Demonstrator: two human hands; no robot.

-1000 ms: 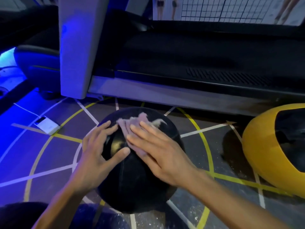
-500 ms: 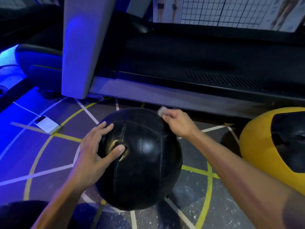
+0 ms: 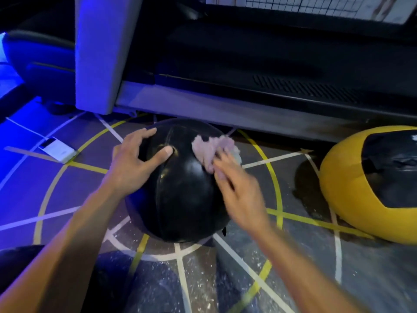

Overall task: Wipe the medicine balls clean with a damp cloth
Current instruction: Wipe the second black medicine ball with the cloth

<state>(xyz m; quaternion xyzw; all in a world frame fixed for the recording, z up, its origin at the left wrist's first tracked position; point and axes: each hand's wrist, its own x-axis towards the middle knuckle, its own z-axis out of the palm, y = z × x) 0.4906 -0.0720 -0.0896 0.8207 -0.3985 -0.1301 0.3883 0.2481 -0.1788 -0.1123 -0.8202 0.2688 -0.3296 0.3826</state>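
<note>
While the black ball (image 3: pixel 180 195) sits on the lined floor (image 3: pixel 67 184) directly ahead of the person, the left hand (image 3: pixel 133 163) steadies its upper left side, fingers spread and curved against the surface. The right hand (image 3: pixel 237 186), blurred, presses the cloth (image 3: pixel 209 147) flat-fingered on the upper right shoulder. Unwiped surface probably lies below and behind. A yellow ball (image 3: pixel 352 193) waits well apart, nearer the right hand. A treadmill (image 3: pixel 248 105) stands close behind, crowding far-side strokes.

- A glossy, leather-like skin with stitched seams is shown on the black medicine ball (image 3: pixel 180 190).
- Soft, crumpled fabric is seen in the cloth (image 3: pixel 208 147).
- A smooth yellow shell is shown on the yellow ball (image 3: pixel 343 190).
- The floor (image 3: pixel 203 285) appears matt and speckled.
</note>
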